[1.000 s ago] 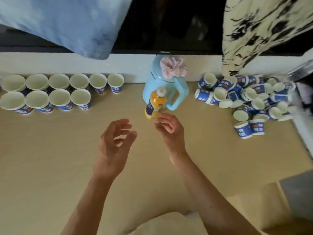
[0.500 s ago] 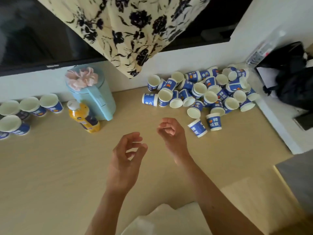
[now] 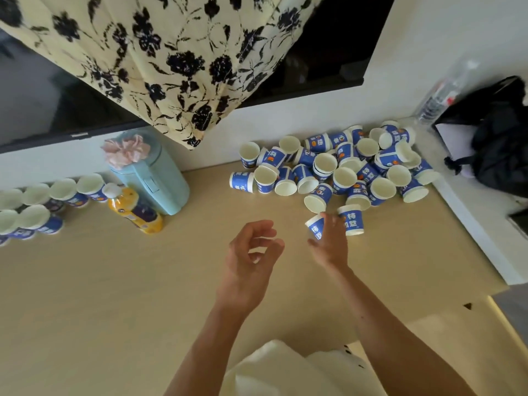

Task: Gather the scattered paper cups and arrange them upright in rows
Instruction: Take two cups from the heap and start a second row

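On the pale wooden tabletop point(image 3: 114, 295) the right hand point(image 3: 328, 244) reaches to 1 o'clock and its fingers lie against an upturned paper cup point(image 3: 314, 225), rim down; blur hides whether they close round it. Touching that cup at its 3 o'clock stands a second upturned cup point(image 3: 351, 220). Both are blue with white bands and white Chinese characters, too soft to read surely. The left hand point(image 3: 250, 258) hovers near the right one at its 9 o'clock, fingers loosely curled and grasping nothing. The heap of scattered cups point(image 3: 343, 170) lies at 1 o'clock from the hands against the wall, most tipped on their sides, some showing a small orange mark beside the lettering. Far out at 9 o'clock, two rows of upright cups point(image 3: 37, 207) run off the frame's edge. Between rows and hands stand a pale blue jug point(image 3: 154, 181) with a pink scrunchie point(image 3: 125, 148) on its lid and, touching it, a yellow drink bottle point(image 3: 134, 211) with a purple label, unreadable. A floral cloth point(image 3: 171, 67) hangs at 12 o'clock over a dark screen point(image 3: 57, 110), whose bezel logo is illegible.
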Demonstrator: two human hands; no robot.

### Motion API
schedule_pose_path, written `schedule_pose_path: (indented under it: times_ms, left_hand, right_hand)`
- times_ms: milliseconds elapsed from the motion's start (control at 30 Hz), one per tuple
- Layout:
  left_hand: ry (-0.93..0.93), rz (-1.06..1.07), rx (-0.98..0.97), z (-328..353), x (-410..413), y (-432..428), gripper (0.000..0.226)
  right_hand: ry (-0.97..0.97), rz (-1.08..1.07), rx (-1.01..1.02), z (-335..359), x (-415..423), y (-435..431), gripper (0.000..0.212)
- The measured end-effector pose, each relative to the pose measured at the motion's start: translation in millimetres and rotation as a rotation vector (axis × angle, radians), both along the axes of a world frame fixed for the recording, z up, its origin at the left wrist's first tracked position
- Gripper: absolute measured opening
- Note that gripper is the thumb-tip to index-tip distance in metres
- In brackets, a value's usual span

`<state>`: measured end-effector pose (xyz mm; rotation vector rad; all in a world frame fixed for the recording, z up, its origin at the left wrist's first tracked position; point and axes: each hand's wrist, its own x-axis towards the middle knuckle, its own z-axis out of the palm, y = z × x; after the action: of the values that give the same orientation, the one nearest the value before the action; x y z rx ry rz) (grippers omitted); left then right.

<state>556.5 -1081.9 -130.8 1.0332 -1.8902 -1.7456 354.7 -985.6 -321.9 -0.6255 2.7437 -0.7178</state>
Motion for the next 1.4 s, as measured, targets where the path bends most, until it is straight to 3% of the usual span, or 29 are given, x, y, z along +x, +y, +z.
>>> schedule_pose_path:
  times_ms: [167,333,533,733,800,967,1067,1133,1200,1400]
  left_hand:
    - [-0.011,0.012,-0.013,0.9,3.3,9.5,0.021]
    - [-0.028,0.040,-0.038,0.4,10.8,18.4,0.029]
    - [-0.059,0.074,-0.042,-4.4,22.5,24.3,0.020]
    - [-0.059,0.114,-0.036,-5.6,27.2,25.4,0.023]
    - [-0.059,0.135,-0.032,-6.5,26.6,24.5,0.028]
    - [-0.062,0.226,-0.037,-15.4,20.3,20.6,0.033]
    - [-0.089,0.271,-0.056,-16.7,11.5,15.5,0.055]
    - [-0.102,0.248,-0.068,-14.7,4.1,11.5,0.080]
    - [-0.095,0.201,-0.074,-12.7,-3.0,8.4,0.086]
    - [-0.005,0.174,-0.114,-8.4,-23.2,9.3,0.055]
  right_hand:
    - [0.064,0.082,0.210,-16.2,2.9,4.3,0.084]
    - [0.151,0.084,0.190,-12.8,3.2,-4.1,0.064]
    - [0.133,0.181,0.157,-17.7,-6.4,-19.1,0.083]
    - [0.015,0.212,0.197,-21.5,-5.4,-24.4,0.066]
    - [-0.071,0.202,0.098,-13.3,-2.7,-27.2,0.066]
    - [-0.305,0.274,-0.516,42.4,19.0,-31.4,0.065]
    - [-0.455,0.335,-0.714,92.6,43.3,-25.6,0.075]
    - [-0.497,0.377,-0.796,116.1,56.9,-19.8,0.085]
    - [-0.509,0.414,-0.831,131.9,66.1,-15.3,0.093]
    - [-0.531,0.453,-0.841,150.6,69.5,2.4,0.102]
